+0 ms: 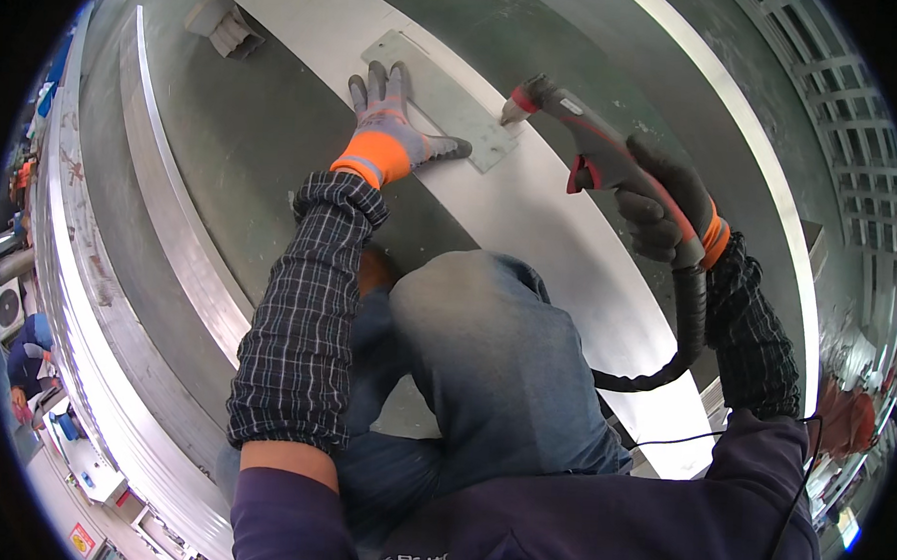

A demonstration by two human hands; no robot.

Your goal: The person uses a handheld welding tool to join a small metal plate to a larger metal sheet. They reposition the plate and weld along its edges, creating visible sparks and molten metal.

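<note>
Grey-green, the flat plate [445, 92] lies on the pale strip [561, 235], my left hand [387, 127] spread at its edge; I judge it stiff, slippery, best steadied by its sides. My right hand [662, 204] wraps the torch [600, 131], probably nose-heavy.

The gloved left hand [387, 132] lay over the left edge of a pale strip [569, 265], fingers [398, 79] at a grey plate [445, 92]; the right hand [667, 199] gripped a black-and-red torch [603, 137], nozzle [517, 106] near the plate's right edge.
</note>
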